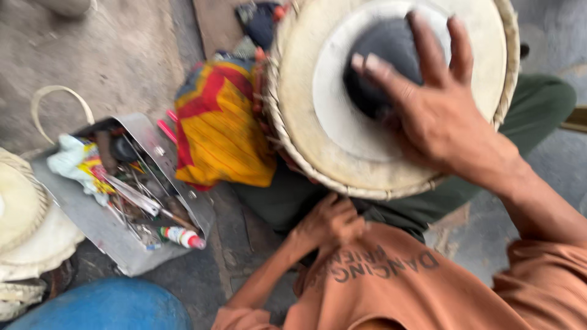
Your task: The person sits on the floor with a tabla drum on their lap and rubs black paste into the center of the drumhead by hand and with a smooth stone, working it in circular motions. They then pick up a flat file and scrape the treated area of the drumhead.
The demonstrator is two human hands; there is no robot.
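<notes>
The right hand (440, 104) lies spread flat on the black centre patch (382, 61) of the drum (342, 140) resting on the lap, while the left hand (327, 223), curled closed, stays lower beneath the drum's rim

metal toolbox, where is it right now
In the head view the open metal toolbox lies on the ground at lower left, left of the red and yellow cloth and the drum.
</notes>
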